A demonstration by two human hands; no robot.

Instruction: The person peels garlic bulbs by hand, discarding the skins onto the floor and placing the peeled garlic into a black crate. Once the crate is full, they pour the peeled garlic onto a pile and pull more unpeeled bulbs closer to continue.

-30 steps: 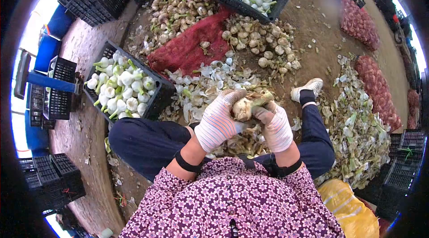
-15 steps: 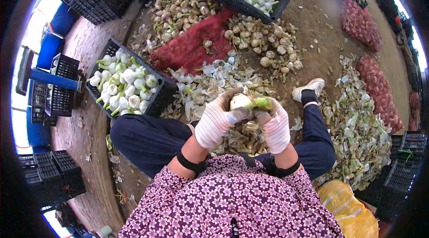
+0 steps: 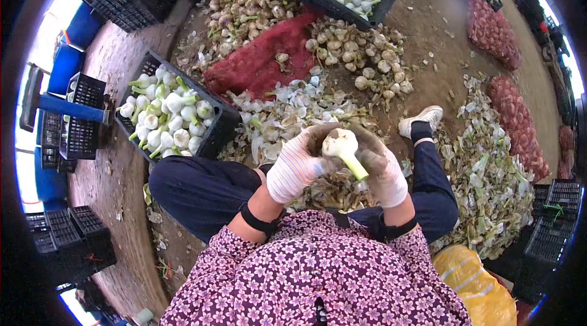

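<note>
- Both gloved hands, left hand and right hand, grip one peeled garlic bulb, green stem angled down-right.
- Black crate of cleaned bulbs at left.
- Peelings heaped just beyond.

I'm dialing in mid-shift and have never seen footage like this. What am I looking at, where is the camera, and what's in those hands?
There is no machine here: a seated person wears a camera on the head, looking down at their own gloved hands. The left hand and right hand together hold one garlic bulb by its head and green stem. On the ground lie peeled skins, a pile of unpeeled bulbs and a red mesh sack. A black crate to the left holds clean white bulbs.
</note>
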